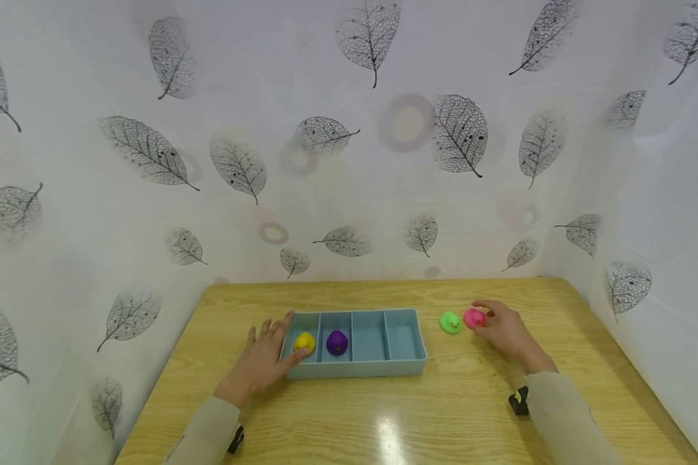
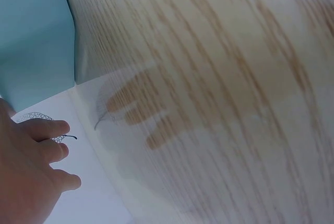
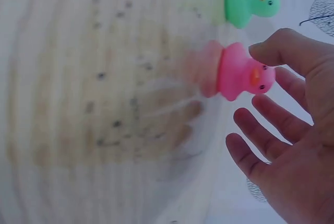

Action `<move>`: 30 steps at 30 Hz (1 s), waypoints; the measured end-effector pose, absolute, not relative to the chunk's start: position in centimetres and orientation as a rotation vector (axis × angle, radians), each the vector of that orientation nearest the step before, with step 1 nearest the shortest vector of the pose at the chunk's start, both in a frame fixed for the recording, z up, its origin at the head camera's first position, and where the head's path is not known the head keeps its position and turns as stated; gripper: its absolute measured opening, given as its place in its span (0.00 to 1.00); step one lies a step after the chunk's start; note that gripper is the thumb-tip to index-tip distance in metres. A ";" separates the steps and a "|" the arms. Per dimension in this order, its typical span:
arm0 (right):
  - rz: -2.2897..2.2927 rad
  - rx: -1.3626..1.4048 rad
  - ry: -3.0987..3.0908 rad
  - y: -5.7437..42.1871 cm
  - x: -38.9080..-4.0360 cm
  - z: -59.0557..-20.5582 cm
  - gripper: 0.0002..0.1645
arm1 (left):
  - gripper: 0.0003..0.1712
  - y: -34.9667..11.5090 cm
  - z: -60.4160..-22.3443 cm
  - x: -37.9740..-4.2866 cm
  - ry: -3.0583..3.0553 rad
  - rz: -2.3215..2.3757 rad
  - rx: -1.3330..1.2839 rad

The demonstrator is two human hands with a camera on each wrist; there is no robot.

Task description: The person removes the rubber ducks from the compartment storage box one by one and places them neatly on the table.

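Your left hand [image 1: 258,361] has its fingers spread over the tray [image 1: 355,369]'s left end, not clenched; reads as steadying it. Thumb reaches in over its near edge beside the yellow duck [image 1: 304,340], which sits in the leftmost slot; purple duck [image 1: 337,342] is next slot right. Pink duck [image 1: 474,317] stands on the table right of the tray, past the green duck [image 1: 450,322]. Your right hand [image 1: 505,329] has thumb and index finger about its head, other fingers spread; can't tell if the pinch is tight or just touching. Bracketing the head probably suits the shape: narrower than the body. Pink is upright, beak to the tray's near side, base-to-head axis about vertical; no clearly longer body axis. Green is upright too, beak likewise nearward. Tray's long axis runs left-right.
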State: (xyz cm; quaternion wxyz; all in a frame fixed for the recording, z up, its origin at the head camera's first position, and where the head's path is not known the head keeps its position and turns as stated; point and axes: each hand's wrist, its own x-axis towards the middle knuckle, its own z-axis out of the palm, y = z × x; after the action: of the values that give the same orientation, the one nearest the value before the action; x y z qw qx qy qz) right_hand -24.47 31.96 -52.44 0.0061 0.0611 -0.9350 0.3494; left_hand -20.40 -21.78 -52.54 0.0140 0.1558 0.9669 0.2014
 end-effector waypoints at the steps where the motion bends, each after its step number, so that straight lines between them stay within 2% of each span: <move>1: 1.073 0.198 -2.919 31.8 -24.5 -52.2 0.34 | 0.52 -21.8 -52.5 -20.4 3.012 0.625 0.485; 8: 1.031 0.293 -2.810 30.1 -24.5 -50.3 0.31 | 0.52 -21.8 -52.4 -20.4 3.013 0.631 0.487; 17: 1.078 0.456 -2.717 25.6 -23.9 -48.5 0.27 | 0.52 -21.8 -52.6 -20.5 3.016 0.631 0.493; 30: 1.088 0.634 -2.693 20.6 -23.4 -47.5 0.25 | 0.53 -21.7 -52.4 -20.4 2.992 0.649 0.475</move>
State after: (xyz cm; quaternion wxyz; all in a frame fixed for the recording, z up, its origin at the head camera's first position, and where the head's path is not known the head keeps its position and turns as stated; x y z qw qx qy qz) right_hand -23.42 20.60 -47.48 0.0843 0.2125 -0.9026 0.3648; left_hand -20.39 -21.74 -52.41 0.0217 0.1532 0.9655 0.2094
